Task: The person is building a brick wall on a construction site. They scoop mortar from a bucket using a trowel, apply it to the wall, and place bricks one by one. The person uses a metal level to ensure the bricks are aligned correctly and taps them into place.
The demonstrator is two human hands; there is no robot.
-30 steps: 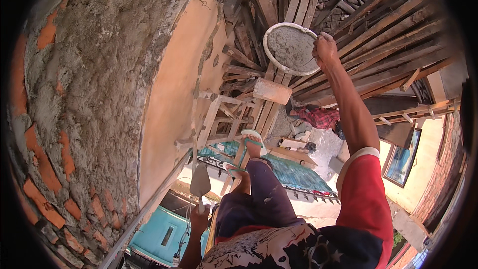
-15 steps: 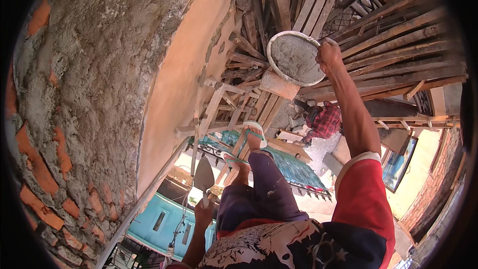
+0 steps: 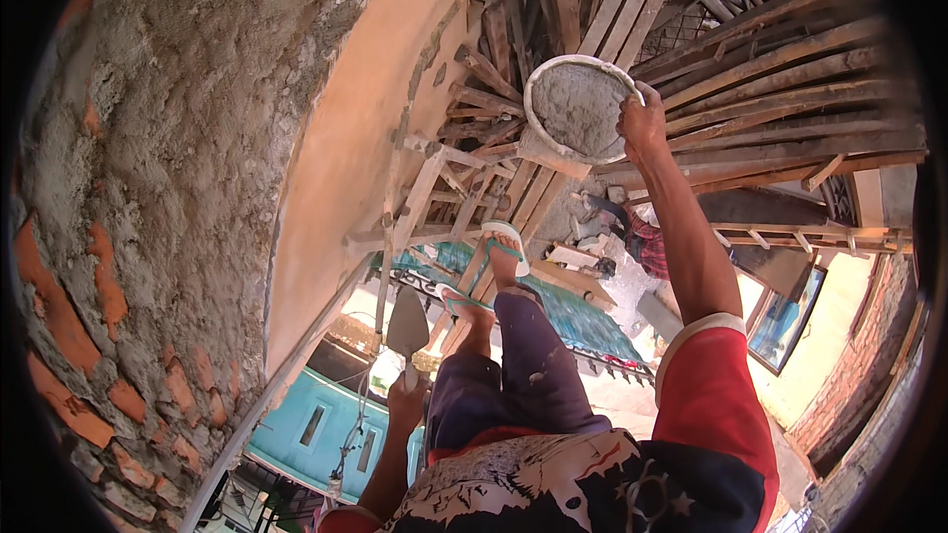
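Filling the left side is a big brick wall (image 3: 74, 321), mostly coated in rough grey plaster (image 3: 188, 138). Wooden planks (image 3: 790, 128) fan out upper right. Then there's the round bucket (image 3: 530, 104) of grey mix (image 3: 573, 109), rim gripped by the right hand (image 3: 642, 125). Smallest's the trowel (image 3: 407, 324), handle in the left hand (image 3: 407, 399), blade pointing away from the body.

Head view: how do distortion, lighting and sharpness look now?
Head view: black fisheye rim, wooden planks bowing at right; head view: yellow wall bright, rough grey wall dimmer; head view: bucket and trowel fairly clear, planks blurred near the upper-right rim.
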